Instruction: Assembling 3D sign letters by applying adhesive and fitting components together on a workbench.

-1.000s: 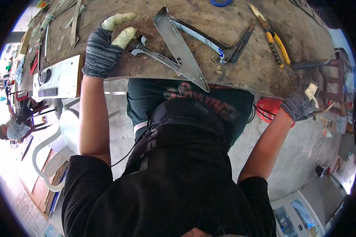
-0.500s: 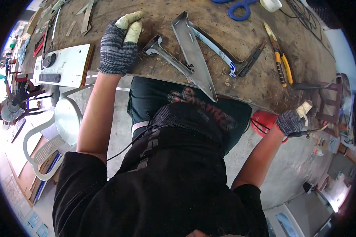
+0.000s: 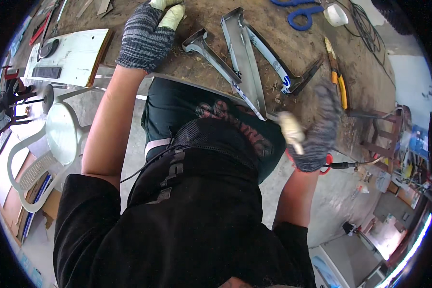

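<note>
A bent metal bracket (image 3: 248, 65), made of a flat channel with angled arms, lies on the worn wooden table (image 3: 197, 14). Its near end reaches over the front edge. My left hand (image 3: 149, 41), in a grey knitted glove with cream-covered fingertips, rests on the table left of the bracket. Its fingers are stretched, partly cut off by the top of the view, and nothing shows in them. My right hand (image 3: 317, 134), gloved alike, is blurred near the table's front right edge. Thumb and fingers stand apart, with no held thing visible.
Yellow-and-black-handled pliers (image 3: 340, 79) lie right of the bracket. Beyond are blue-handled scissors (image 3: 300, 18), a white roll (image 3: 336, 15) and coiled cable (image 3: 367, 31). A white board (image 3: 77, 45) sits at left, above a pale plastic chair (image 3: 62, 127). A dark wooden stool (image 3: 381, 132) stands at right.
My right hand has swung left and inward from the far right toward the table's front edge. My left hand stays on the table. The whole view has shifted slightly.
</note>
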`<state>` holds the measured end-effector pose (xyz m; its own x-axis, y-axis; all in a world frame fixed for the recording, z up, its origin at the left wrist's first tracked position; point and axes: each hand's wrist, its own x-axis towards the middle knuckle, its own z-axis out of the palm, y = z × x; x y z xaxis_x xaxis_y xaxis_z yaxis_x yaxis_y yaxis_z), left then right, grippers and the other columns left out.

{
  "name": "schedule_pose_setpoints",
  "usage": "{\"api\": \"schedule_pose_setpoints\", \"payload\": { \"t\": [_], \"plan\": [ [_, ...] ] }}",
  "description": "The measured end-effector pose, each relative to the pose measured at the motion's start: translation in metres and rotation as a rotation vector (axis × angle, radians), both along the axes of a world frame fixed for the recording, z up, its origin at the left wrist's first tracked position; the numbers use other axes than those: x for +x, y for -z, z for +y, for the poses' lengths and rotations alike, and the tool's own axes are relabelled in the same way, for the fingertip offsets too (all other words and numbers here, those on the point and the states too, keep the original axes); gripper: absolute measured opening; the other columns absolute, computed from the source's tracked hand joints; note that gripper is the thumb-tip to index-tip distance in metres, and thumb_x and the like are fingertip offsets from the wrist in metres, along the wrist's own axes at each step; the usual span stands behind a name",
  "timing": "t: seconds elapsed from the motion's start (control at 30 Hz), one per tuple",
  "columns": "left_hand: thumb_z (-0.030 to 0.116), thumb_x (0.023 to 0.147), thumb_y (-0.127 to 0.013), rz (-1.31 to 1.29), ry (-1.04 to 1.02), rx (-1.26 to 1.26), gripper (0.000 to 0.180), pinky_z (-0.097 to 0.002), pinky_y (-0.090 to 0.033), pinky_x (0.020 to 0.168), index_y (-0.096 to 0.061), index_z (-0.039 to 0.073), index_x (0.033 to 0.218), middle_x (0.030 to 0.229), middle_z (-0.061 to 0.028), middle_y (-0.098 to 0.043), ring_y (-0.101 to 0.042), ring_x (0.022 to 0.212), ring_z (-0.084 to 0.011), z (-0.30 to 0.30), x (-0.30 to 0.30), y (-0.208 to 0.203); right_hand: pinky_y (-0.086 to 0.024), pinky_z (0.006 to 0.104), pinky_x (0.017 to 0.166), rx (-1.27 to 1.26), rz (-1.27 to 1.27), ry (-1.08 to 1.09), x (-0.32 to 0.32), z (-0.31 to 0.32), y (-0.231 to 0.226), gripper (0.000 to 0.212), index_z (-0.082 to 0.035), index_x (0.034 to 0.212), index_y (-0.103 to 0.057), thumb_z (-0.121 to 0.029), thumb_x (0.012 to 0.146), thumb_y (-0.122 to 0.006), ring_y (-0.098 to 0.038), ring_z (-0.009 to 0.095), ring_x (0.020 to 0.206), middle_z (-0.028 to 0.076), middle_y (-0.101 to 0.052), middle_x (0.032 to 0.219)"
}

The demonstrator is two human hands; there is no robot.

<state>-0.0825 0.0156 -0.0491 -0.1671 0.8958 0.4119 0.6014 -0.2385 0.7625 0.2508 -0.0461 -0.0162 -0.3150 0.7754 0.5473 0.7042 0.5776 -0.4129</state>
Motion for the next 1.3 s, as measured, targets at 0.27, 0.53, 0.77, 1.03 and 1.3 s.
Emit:
{"api": "schedule_pose_setpoints", "payload": {
  "t": [0.27, 0.53, 0.77, 1.03, 1.3],
  "plan": [
    [0.015, 0.089, -0.06, -0.04, -0.005, -0.071, 0.028, -0.0347, -0.052, 0.078, -0.062, 0.0, 0.112, 0.099, -0.0176, -0.068, -0.067, 0.086, -0.0263, -0.008, 0.01, -0.035, -0.034, 0.0519, 0.108, -0.263, -0.601, -0.004, -0.064, 0.023, -0.022, 0.1, -0.001, 0.13, -0.054, -0.059, 0.054, -0.084, -0.042, 0.046, 0.127, 0.033, -0.043, 0.136],
    [0.019, 0.093, -0.061, 0.001, -0.024, 0.068, 0.028, -0.0319, -0.05, 0.088, -0.064, 0.009, 0.119, 0.107, -0.0116, -0.069, -0.065, 0.099, -0.0202, 0.001, -0.007, -0.004, -0.048, 0.0409, 0.095, -0.305, -0.238, -0.131, -0.059, 0.037, -0.026, 0.068, 0.003, 0.12, -0.057, -0.023, 0.065, -0.087, -0.06, 0.031, 0.109, 0.021, -0.059, 0.119],
    [0.015, 0.091, -0.062, -0.131, 0.031, 0.111, 0.027, -0.0326, -0.05, 0.088, -0.063, 0.003, 0.115, 0.104, -0.0146, -0.068, -0.065, 0.097, -0.0238, 0.006, -0.009, 0.004, -0.053, 0.0347, 0.086, -1.004, 0.734, -0.243, 0.015, 0.089, -0.022, 0.06, -0.002, 0.136, -0.048, -0.013, 0.082, -0.073, -0.065, 0.022, 0.098, 0.016, -0.066, 0.11],
    [0.014, 0.093, -0.06, -0.161, 0.027, 0.046, 0.028, -0.0338, -0.048, 0.092, -0.062, 0.001, 0.118, 0.109, -0.0151, -0.067, -0.063, 0.101, -0.0239, 0.002, -0.008, -0.003, -0.038, 0.0609, 0.103, -0.995, 1.588, -0.735, -0.012, 0.077, -0.033, 0.077, -0.001, 0.145, -0.034, -0.034, 0.082, -0.065, -0.051, 0.046, 0.12, 0.027, -0.047, 0.137],
    [0.014, 0.094, -0.059, -0.21, 0.035, -0.038, 0.03, -0.0332, -0.048, 0.094, -0.062, 0.001, 0.12, 0.112, -0.0153, -0.066, -0.063, 0.104, -0.0222, 0.004, -0.005, -0.003, -0.033, 0.0677, 0.102, -0.859, 1.439, -0.493, -0.019, 0.071, -0.023, 0.088, -0.01, 0.149, -0.031, -0.066, 0.084, -0.05, -0.041, 0.056, 0.123, 0.027, -0.036, 0.146]
  ]
}}
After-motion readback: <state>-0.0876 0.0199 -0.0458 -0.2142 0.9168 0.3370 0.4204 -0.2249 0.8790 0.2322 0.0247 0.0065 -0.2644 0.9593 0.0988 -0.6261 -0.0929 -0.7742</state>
